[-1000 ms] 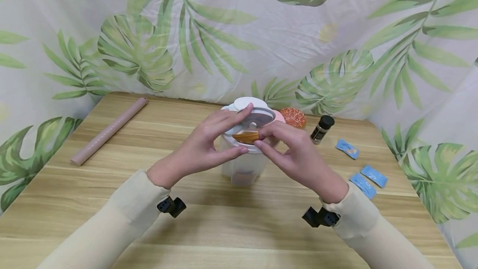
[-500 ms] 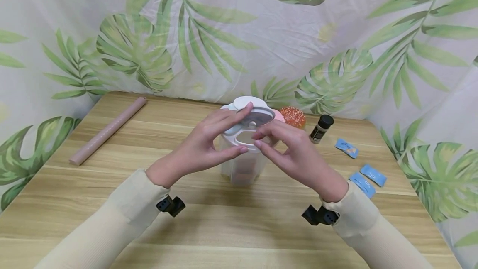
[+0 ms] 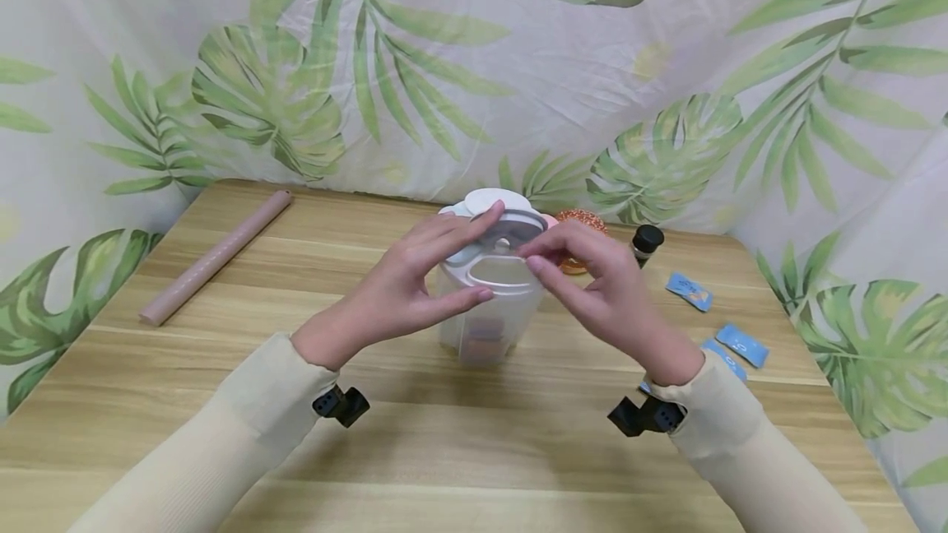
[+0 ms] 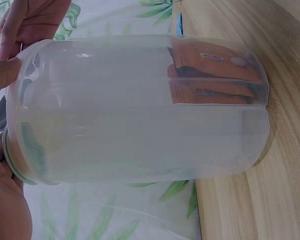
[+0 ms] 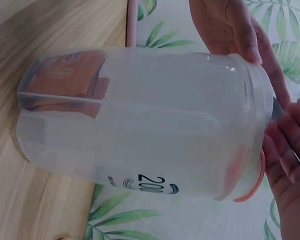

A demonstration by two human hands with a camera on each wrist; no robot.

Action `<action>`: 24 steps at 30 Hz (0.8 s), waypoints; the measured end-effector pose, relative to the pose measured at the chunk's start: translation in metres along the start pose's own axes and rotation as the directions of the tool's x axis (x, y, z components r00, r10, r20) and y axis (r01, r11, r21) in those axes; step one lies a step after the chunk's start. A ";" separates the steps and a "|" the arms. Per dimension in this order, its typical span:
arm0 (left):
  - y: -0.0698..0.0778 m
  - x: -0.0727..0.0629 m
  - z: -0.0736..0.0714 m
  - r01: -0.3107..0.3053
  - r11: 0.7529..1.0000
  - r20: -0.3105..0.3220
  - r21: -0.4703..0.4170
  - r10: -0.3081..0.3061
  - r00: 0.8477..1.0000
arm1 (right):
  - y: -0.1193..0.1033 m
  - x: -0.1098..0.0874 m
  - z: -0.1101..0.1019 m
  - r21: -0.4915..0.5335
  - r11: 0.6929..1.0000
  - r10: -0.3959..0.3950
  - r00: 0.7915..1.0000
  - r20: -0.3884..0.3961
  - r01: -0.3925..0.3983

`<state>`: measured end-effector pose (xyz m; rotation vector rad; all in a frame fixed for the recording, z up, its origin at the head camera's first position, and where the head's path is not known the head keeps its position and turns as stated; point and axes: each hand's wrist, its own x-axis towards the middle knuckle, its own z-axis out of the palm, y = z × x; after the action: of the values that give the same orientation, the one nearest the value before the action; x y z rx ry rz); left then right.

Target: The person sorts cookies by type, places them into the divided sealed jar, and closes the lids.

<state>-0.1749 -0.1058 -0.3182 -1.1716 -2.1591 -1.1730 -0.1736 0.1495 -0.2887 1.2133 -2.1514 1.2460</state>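
Note:
A tall translucent storage container [image 3: 485, 307] stands upright on the table, its grey-white flap [image 3: 513, 229] raised over an oval opening. Inside, orange-brown sachets [image 4: 215, 70] lie at the bottom of one compartment. My left hand [image 3: 403, 270] spans the lid, index finger stretched along the raised flap and thumb at the front rim. Just right of the opening hovers my right hand [image 3: 596, 290], thumb and index finger close together with nothing visible between them. Coloured lids cap other compartments, a green one [image 4: 12, 157] and a coral one [image 5: 255, 182].
Behind my right hand are a round orange thing with white specks [image 3: 590, 219] and a black-capped bottle [image 3: 648, 240]. Blue packets [image 3: 689, 292] lie at the table's right. A dusty-pink tube [image 3: 215, 260] lies at the left. Leaf-print cloth [image 3: 415, 64] hangs behind the table [image 3: 429, 451].
The orange-brown sachet left my right hand and went down through the opening. Afterwards the right hand shifted to the right, off the opening. My left hand stayed on the lid.

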 end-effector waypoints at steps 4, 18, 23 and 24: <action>0.000 0.001 0.000 0.002 1.000 0.004 0.000 -0.002 1.000 | 0.001 0.004 -0.007 0.087 0.988 0.134 0.988 -0.072 -0.128; 0.001 0.002 0.000 0.005 1.000 0.013 -0.003 -0.005 1.000 | 0.000 0.023 -0.017 0.053 0.910 0.406 0.909 0.094 -0.412; 0.002 0.001 -0.001 0.013 1.000 0.010 0.000 -0.013 1.000 | -0.001 0.023 -0.016 0.080 0.896 0.427 0.898 0.108 -0.436; 0.002 0.001 -0.001 0.018 1.000 0.009 -0.003 -0.018 1.000 | -0.001 0.023 -0.017 0.081 0.897 0.425 0.899 0.108 -0.434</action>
<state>-0.1736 -0.1053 -0.3161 -1.1638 -2.1794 -1.1809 -0.1873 0.1518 -0.2639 0.8627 -2.5426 1.5199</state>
